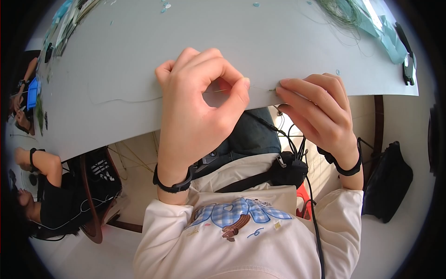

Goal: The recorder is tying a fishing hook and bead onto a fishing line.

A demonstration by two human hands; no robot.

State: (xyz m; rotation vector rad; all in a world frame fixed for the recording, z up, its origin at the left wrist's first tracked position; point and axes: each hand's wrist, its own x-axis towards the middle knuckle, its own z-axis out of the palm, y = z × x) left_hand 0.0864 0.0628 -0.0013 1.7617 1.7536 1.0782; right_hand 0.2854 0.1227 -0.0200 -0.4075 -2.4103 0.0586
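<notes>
My left hand (pixel 202 101) is above the front edge of the grey table, its thumb and index fingertips pinched on a fine wire or thread (pixel 130 101). Leftward, the strand trails in a loose curve across the tabletop. To the right, a short thin length spans the gap towards my right hand (pixel 318 106). There, thumb and fingertips close on a tiny dark greenish piece (pixel 272 90) at the strand's end; most of it is hidden by the fingers. Both wrists carry black bands.
A coil of green wire (pixel 343 14) lies at the back right by crumpled light-blue sheet material (pixel 388 40) and a black tool (pixel 408 68). Small blue discs (pixel 256 4) dot the grey table (pixel 118 59). Another person (pixel 52 195) sits at left, near a blue container (pixel 32 93).
</notes>
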